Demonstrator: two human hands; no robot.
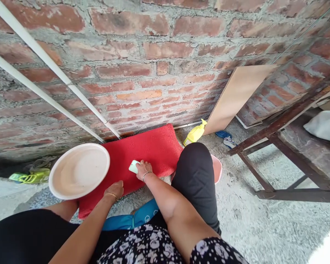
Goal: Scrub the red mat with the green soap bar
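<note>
A shaggy red mat (156,146) lies draped over a low support in front of me, against the brick wall. My right hand (143,170) is closed round a pale green rounded block (134,166) and rests it on the mat. Whether that block is a soap bar or a scrubbing brush, I cannot tell. Near the mat's front edge, my left hand (114,190) sits on the red pile with its fingers curled in; what they hold, if anything, is hidden. A wide cream basin (79,170) overlaps the mat's left end.
A yellow spray bottle (195,133) stands beyond my right knee, near a leaning board (236,97). A pink container (216,168) shows beside that knee. White pipes (57,77) run down the wall. At right is a dark wooden frame (288,157); a yellow-green packet (33,176) lies far left.
</note>
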